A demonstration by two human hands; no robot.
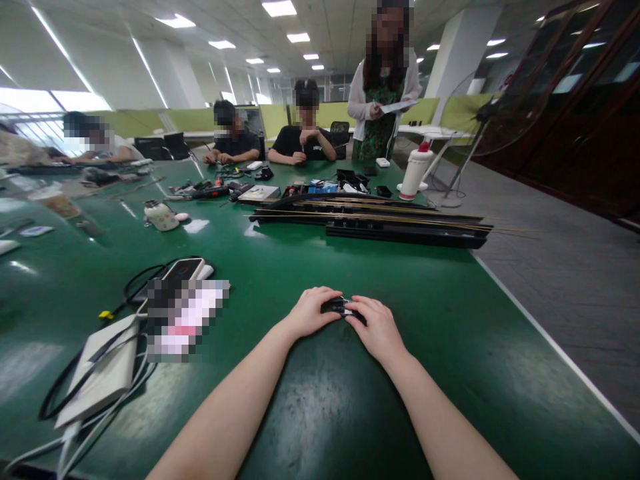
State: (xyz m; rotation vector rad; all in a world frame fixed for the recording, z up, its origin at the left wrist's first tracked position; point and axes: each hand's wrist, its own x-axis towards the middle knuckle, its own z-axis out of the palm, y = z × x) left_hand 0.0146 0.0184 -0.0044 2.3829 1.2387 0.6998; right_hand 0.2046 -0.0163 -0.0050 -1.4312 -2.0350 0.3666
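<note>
Between my two hands is a small black part with some pale or shiny spots, low over the green tabletop. My left hand grips its left end, thumb on the near side and fingers on the far side. On its right end, my right hand closes in the same way, fingertips and thumb on the part. Most of the part is covered by my fingers, so its exact kind cannot be made out. Whether it rests on the table or is slightly raised is unclear.
Long black rails with thin brass-coloured rods lie beyond my hands. To the left are a phone, a white box and cables. A white bottle stands at the far right. Several people are around the table, one standing with paper.
</note>
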